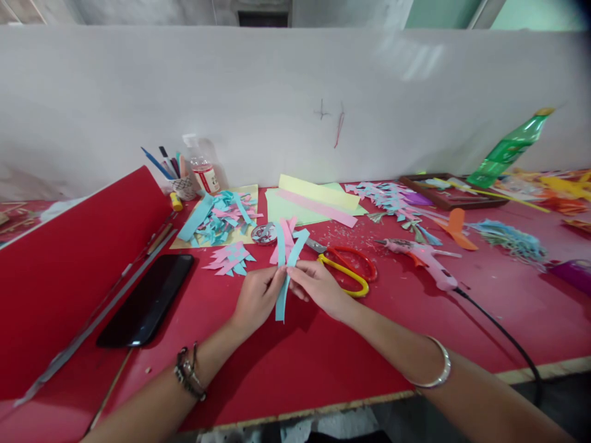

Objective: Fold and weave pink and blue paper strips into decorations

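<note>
My left hand (257, 296) and my right hand (318, 287) meet above the red table (286, 363), both pinched on a bundle of blue and pink paper strips (287, 255). The strips stand up between the fingertips, and one blue end hangs down below them. Yellow-and-red scissors (347, 268) lie just right of my right hand. A small pile of pink and blue folded pieces (229, 259) lies left of my left hand.
A black phone (146, 299) and a long metal ruler (92, 323) lie at left beside a red sheet. A pink glue gun (427, 259) with its black cord lies at right. Paper scraps, coloured sheets (314, 203), a pen cup (183, 184) and a green bottle (508, 151) stand behind.
</note>
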Demonstrator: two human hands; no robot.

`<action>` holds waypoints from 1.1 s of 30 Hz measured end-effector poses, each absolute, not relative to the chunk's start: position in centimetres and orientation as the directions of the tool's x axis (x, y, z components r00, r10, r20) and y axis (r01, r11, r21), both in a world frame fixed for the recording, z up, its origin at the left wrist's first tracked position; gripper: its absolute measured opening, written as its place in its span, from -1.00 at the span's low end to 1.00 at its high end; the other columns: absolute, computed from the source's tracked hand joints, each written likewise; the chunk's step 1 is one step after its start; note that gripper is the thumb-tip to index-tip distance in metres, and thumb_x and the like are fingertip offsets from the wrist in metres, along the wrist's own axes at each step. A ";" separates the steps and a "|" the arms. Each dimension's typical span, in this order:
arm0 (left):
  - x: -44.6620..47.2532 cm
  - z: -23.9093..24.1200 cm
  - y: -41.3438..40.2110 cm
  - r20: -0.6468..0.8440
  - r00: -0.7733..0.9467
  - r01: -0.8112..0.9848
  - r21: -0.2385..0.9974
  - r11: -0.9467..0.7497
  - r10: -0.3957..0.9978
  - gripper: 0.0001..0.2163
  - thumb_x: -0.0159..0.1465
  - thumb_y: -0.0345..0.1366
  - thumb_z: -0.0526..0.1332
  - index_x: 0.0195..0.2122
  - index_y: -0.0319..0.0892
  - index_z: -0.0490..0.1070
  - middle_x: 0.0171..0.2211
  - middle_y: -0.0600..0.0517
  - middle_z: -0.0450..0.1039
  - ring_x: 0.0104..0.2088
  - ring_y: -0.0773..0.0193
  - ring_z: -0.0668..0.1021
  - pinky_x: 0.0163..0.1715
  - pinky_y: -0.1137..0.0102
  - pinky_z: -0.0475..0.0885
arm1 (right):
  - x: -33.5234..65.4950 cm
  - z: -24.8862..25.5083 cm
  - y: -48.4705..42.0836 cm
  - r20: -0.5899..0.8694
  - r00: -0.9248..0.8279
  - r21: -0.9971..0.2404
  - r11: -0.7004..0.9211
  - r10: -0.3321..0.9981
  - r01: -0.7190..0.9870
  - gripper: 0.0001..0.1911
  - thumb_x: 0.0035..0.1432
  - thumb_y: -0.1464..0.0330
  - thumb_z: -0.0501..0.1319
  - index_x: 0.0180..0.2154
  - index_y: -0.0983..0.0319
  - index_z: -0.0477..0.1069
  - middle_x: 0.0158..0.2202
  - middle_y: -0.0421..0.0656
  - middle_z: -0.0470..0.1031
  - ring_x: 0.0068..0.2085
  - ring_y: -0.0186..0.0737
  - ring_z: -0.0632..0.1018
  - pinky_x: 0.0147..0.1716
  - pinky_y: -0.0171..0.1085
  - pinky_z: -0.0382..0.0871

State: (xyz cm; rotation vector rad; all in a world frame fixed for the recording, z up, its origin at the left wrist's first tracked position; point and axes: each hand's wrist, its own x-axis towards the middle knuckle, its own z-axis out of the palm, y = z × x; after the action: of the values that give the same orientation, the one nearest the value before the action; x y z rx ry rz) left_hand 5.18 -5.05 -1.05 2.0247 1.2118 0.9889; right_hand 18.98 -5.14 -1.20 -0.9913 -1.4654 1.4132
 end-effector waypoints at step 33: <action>5.2 -1.2 -4.8 0.220 0.260 0.473 0.820 -0.323 0.940 -0.63 0.20 -0.12 -0.08 -0.65 -0.22 0.17 -0.72 0.17 0.08 -0.67 0.47 0.17 -0.67 0.55 0.07 | 19.0 -0.9 -5.2 0.026 -0.248 -0.999 0.031 0.968 0.017 -0.69 0.06 0.24 0.00 -0.63 0.25 0.17 -0.77 -0.35 0.14 -0.72 -0.51 0.17 -0.70 -0.44 0.03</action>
State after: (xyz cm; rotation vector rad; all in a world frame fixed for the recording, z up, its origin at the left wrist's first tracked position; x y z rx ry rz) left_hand 5.17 -4.81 -1.21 1.9100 1.2785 0.9601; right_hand 19.01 -5.17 -0.93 -1.0740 -1.4204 1.3586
